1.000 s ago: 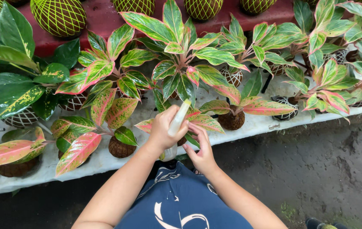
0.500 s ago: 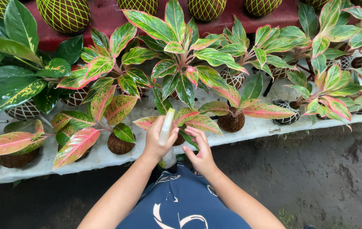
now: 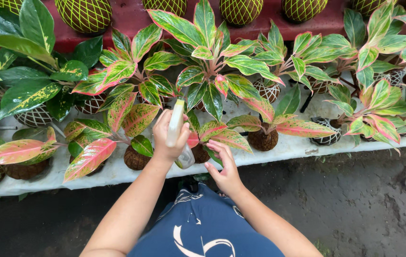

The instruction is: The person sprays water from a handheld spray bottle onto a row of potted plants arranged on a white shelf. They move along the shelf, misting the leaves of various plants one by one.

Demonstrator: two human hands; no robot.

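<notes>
My left hand (image 3: pixel 168 139) grips a pale green spray bottle (image 3: pixel 176 124), its head pointing up and away toward the plants. My right hand (image 3: pixel 226 166) reaches under a pink and green leaf (image 3: pixel 224 138) of a small plant whose coir root ball (image 3: pixel 198 153) sits on the white shelf edge (image 3: pixel 279 153). The fingers touch the leaf from below. Both bare forearms rise from the bottom of the view, above a dark blue patterned garment (image 3: pixel 203 223).
Many pink-green leafy plants in brown root balls (image 3: pixel 262 139) crowd the white shelf. Netted green balls (image 3: pixel 84 13) line a red ledge behind. Darker green plants (image 3: pixel 22 90) stand at the left. Wet dark ground (image 3: pixel 355 204) lies to the right below the shelf.
The left hand has tilted the spray bottle more upright and a little lower and left. The right hand stays at the leaf by the shelf edge.
</notes>
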